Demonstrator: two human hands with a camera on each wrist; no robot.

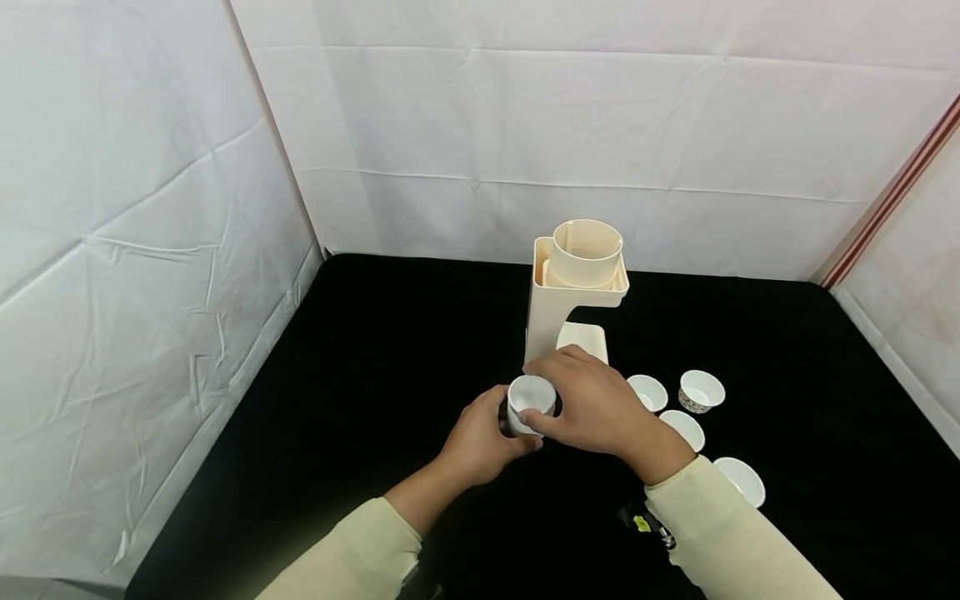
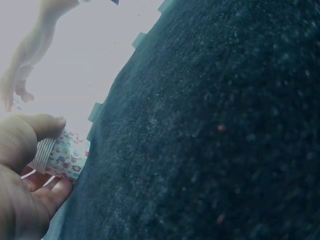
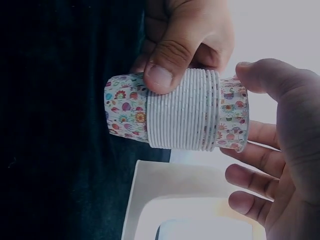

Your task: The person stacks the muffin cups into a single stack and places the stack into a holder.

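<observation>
Both hands held a nested stack of paper cups [image 1: 531, 403] just in front of the dispenser's base: left hand [image 1: 480, 440] curled round the stack from below and behind, its grip closed with thumb [image 3: 161, 65] pressed on the ribbed rims; right hand [image 1: 596, 402] arched over the top, thumb [image 3: 272, 80] and fingers pinching the outermost cup at its mouth end. Forearms in cream sleeves converged from the near edge of the tabletop [image 1: 360, 350]. Cups were thin paper, white inside, printed outside with small coloured flowers; stacked rims formed a tight corrugated band. Dispenser [image 1: 573, 287] was smooth cream plastic, a cylinder set in a boxy upright. Black tabletop cloth looked coarse and speckled in the left wrist view. Only the wrist views showed the print and ribbing; only the head view showed four loose cups [image 1: 702, 390] lying to the right.
</observation>
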